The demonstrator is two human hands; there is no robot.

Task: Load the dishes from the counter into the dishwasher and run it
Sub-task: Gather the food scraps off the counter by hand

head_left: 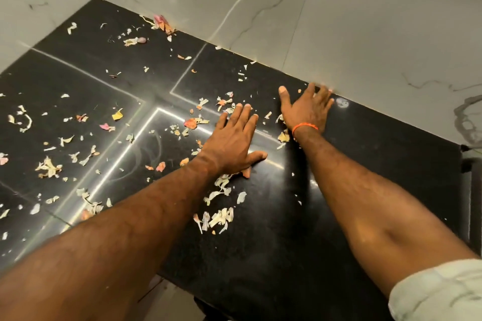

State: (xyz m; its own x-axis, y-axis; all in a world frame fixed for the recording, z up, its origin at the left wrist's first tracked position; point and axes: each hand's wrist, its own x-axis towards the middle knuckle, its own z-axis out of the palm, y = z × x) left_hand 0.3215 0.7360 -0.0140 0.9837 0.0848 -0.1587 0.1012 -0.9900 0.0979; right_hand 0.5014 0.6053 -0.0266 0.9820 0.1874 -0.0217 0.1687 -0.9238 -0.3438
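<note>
I laid my left hand [234, 138] and right hand [307, 109] flat, fingers spread and holding nothing, on the black counter [365, 177] among scattered peel scraps [220, 217]. No dishes or dishwasher were in view. Sweeping well probably meant keeping palms low, gathering scraps inward from the wall [365, 34].

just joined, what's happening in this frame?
A person has both hands flat on a black stone counter strewn with dry vegetable peel scraps. The left hand lies palm down among the scraps near the middle; the right hand, with an orange band at the wrist, is spread near the marble-look wall. Neither holds anything. No dishes or dishwasher are in view, so loading isn't visibly under way; it looks more like the scraps are being gathered.
</note>
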